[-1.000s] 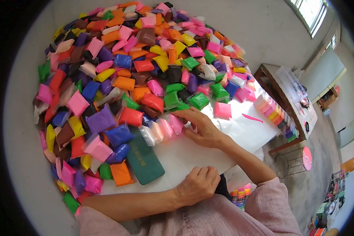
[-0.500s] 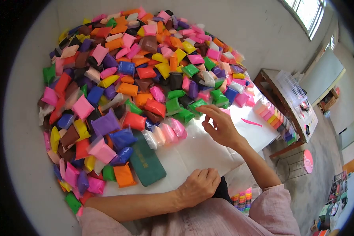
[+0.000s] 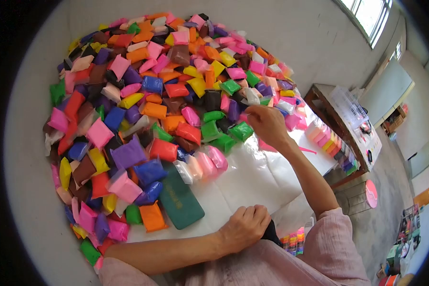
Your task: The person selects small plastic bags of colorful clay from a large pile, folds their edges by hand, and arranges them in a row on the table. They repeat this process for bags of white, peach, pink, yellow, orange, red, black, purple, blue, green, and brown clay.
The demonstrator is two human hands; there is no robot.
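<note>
My right hand [image 3: 270,126] is at the near right side of a big heap of small coloured soft packets [image 3: 176,90]. Its fingers are curled down and pressed together among green and white packets, and whatever is under them is hidden. A green packet [image 3: 241,131] lies just left of it. Close to my body, at the table's front edge, my left hand [image 3: 245,226] rests as a loose fist; its inside is out of sight. Between the hands and the heap lies a row of white, peach and pink packets [image 3: 202,164] in clear wrapping, touching a dark green case [image 3: 181,202].
A pink strip-like tool [image 3: 307,150] lies on the white table cover [image 3: 243,183]. Wrapped stacks of coloured packets [image 3: 333,145] stand at the table's right end. Beyond are a wooden table [image 3: 319,97] with a clear plastic basket [image 3: 350,107] and a pink-topped stool [image 3: 371,194].
My right hand has moved up and slightly right into the heap, its fingers curling and covering green packets seen before. My left hand has stayed in place. The view has shifted slightly.
</note>
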